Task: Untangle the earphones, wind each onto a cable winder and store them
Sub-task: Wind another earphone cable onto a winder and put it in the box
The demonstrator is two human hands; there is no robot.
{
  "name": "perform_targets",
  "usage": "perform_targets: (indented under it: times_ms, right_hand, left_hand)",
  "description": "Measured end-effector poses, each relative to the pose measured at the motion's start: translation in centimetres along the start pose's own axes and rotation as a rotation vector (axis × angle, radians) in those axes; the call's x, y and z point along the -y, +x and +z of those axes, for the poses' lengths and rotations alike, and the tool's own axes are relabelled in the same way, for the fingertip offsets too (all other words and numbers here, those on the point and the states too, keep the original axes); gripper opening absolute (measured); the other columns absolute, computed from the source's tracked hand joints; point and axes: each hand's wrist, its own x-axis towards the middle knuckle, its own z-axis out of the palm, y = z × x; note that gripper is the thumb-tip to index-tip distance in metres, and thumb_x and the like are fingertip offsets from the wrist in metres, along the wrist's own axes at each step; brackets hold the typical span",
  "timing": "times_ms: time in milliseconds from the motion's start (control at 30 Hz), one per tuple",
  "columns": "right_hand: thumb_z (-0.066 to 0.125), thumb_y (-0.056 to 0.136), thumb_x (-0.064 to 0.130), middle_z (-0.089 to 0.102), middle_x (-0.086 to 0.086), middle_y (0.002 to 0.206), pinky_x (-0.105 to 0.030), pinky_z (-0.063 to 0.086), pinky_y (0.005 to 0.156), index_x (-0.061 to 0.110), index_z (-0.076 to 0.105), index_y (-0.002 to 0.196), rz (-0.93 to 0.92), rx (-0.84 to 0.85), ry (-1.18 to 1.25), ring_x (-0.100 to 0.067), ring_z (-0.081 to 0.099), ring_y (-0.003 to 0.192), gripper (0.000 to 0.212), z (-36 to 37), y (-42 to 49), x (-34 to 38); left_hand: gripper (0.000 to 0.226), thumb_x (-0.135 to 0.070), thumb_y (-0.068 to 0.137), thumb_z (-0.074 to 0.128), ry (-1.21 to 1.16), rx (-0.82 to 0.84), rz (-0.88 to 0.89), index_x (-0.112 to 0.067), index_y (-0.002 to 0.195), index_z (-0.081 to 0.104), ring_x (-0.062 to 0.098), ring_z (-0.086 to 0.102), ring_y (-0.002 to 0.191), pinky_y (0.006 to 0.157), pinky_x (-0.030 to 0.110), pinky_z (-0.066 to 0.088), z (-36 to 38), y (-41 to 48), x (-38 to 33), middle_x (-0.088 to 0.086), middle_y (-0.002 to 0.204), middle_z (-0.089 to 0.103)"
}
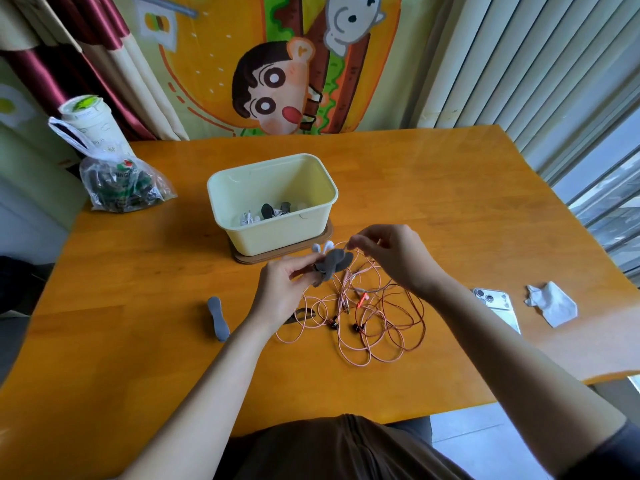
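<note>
Nearest you, your two bare forearms reach out over the tabletop (433, 188) and cross above part of a loose tangle of pink and copper earphones (367, 323). The tangle lies flat on the wood. Its dark earbuds face you, and your right forearm hides its right fringe.

To the left of the tangle, well apart from it, a spare winder (218, 318) lies by itself. On the right, a phone (495, 303) lies camera side up with your right arm covering its near corner, and a crumpled tissue (550, 303) sits just beyond it.

Above the far edge of the tangle, your left hand (280, 289) grips a grey cable winder (334, 263), fingers curled round its lower part. Two white earbuds (327, 245) poke up behind the winder. Your right hand (394, 258) is curled, with thumb and forefinger pinching at the winder's upper right edge. Whether they hold the flap or a thin cable is too small to tell.

Just behind your hands stands a cream storage box (273, 202) on a brown base. It is open, and wound earphones lie on its floor.

Far left, a clear plastic bag (121, 181) slumps near the tabletop's corner, with a lidded cup (86, 123) behind it. A cartoon cloth hangs on the back wall between a curtain and pale blinds.
</note>
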Motion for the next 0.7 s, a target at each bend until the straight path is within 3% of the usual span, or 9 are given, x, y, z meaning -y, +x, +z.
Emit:
perform_targets:
  times_ms: [200,300,400,500,600,700]
  right_hand:
    - [0.062,0.088,0.031,0.058,0.008,0.066,-0.021,0.038,0.054,0.013,0.068,0.08,0.065,-0.08,0.128,-0.008,0.047,0.058,0.02,0.5,0.6,-1.7]
    - [0.065,0.085,0.028,0.053,0.009,0.058,-0.012,0.033,0.048,0.008,0.067,0.077,0.117,-0.095,0.354,0.0,0.043,0.051,0.021,1.1,0.1,-1.6]
    - [0.063,0.088,0.024,0.048,0.017,0.046,-0.01,0.03,0.045,0.013,0.064,0.073,0.169,-0.1,0.47,0.002,0.039,0.043,0.019,2.0,-0.3,-1.3]
    - [0.059,0.091,0.022,0.049,0.018,0.045,-0.012,0.029,0.046,0.016,0.065,0.073,0.197,-0.081,0.506,0.001,0.038,0.044,0.02,3.2,-0.9,-1.3]
    - [0.06,0.091,0.022,0.044,0.015,0.046,-0.018,0.025,0.046,0.012,0.063,0.073,0.191,-0.064,0.487,-0.001,0.033,0.043,0.021,4.3,-1.3,-1.2]
    - [0.059,0.092,0.024,0.048,0.014,0.05,-0.014,0.026,0.044,0.009,0.066,0.079,0.129,-0.056,0.358,-0.003,0.035,0.041,0.021,5.0,-1.6,-0.8]
  left_hand:
    - [0.033,0.004,0.082,0.067,-0.287,0.099,-0.006,-0.008,0.113,0.069,0.024,0.065,0.106,0.09,0.026,0.051,0.5,-0.3,-2.5,0.008,0.107,0.072]
    - [0.035,-0.004,0.077,0.067,-0.459,0.104,0.001,-0.015,0.11,0.071,0.022,0.063,0.108,0.09,0.027,0.051,0.8,-0.5,-3.7,0.006,0.111,0.071]
    - [0.035,-0.008,0.073,0.063,-0.66,0.101,-0.084,-0.03,0.097,0.077,0.01,0.065,0.102,0.084,0.023,0.053,1.1,-0.5,-4.6,-0.006,0.103,0.073]
    - [0.036,-0.007,0.073,0.058,-0.813,0.054,-0.158,-0.031,0.091,0.078,0.006,0.067,0.098,0.086,0.025,0.055,1.3,-0.1,-5.0,-0.009,0.1,0.073]
    - [0.034,-0.006,0.078,0.056,-0.908,-0.057,-0.196,-0.02,0.106,0.069,0.009,0.067,0.097,0.088,0.03,0.053,1.2,0.5,-4.8,-0.008,0.101,0.073]
    - [0.033,0.001,0.089,0.052,-0.879,-0.184,-0.238,-0.017,0.114,0.062,0.008,0.066,0.098,0.088,0.03,0.053,1.5,0.6,-4.4,-0.011,0.099,0.073]
